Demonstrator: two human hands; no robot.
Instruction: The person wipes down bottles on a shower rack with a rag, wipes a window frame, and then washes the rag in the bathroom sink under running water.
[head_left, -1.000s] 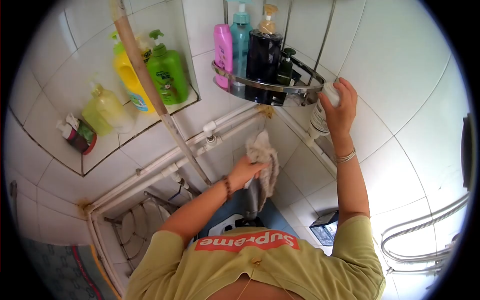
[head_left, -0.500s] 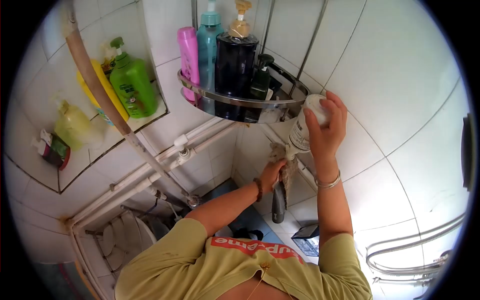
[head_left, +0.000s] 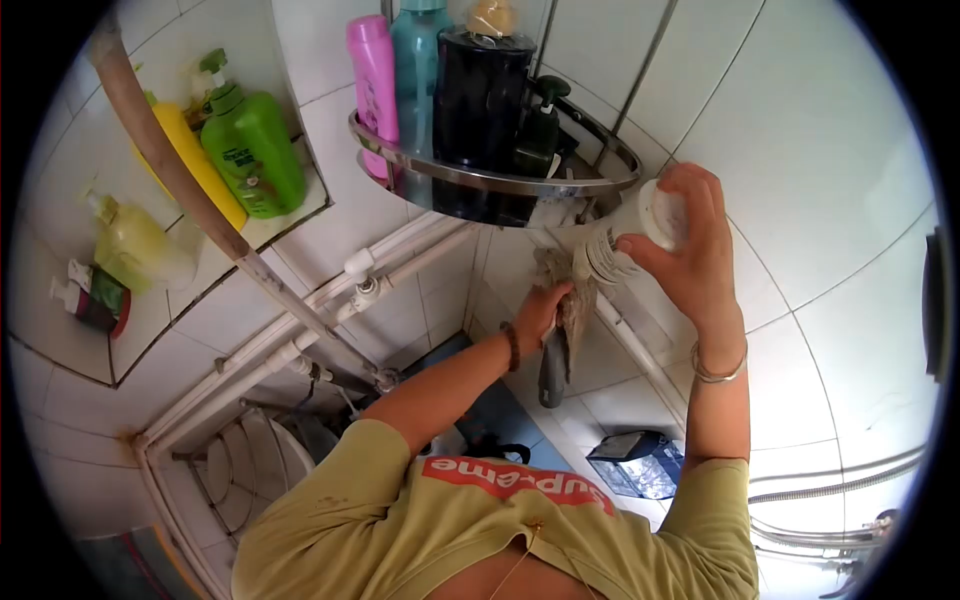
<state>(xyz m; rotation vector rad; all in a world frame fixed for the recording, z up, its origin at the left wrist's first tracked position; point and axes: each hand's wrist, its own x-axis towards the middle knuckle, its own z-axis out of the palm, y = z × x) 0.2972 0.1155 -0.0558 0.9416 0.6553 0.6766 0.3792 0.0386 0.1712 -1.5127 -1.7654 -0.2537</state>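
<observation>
My right hand [head_left: 698,235] grips a white bottle [head_left: 612,254] with printed text, tilted with its base up and its neck end down toward a rag. A grey-brown rag [head_left: 574,315] is bunched in my closed left hand [head_left: 540,318], just below and left of the bottle. From that same hand a dark, rounded handle [head_left: 552,375] hangs down; whatever it belongs to is hidden by the rag. The bottle's mouth is blurred, so I cannot tell whether it touches the cloth.
Just above the hands, a metal corner shelf [head_left: 500,181] carries a pink bottle [head_left: 373,85], a large dark pump bottle [head_left: 483,95] and others. A green pump bottle [head_left: 255,150] stands in a wall niche at left. White pipes [head_left: 420,262] run along the wall; a hose [head_left: 830,482] hangs right.
The bottle and my right hand have shifted right in view, and the bottle leans further over. My left hand, with rag and handle, has moved slightly up and left.
</observation>
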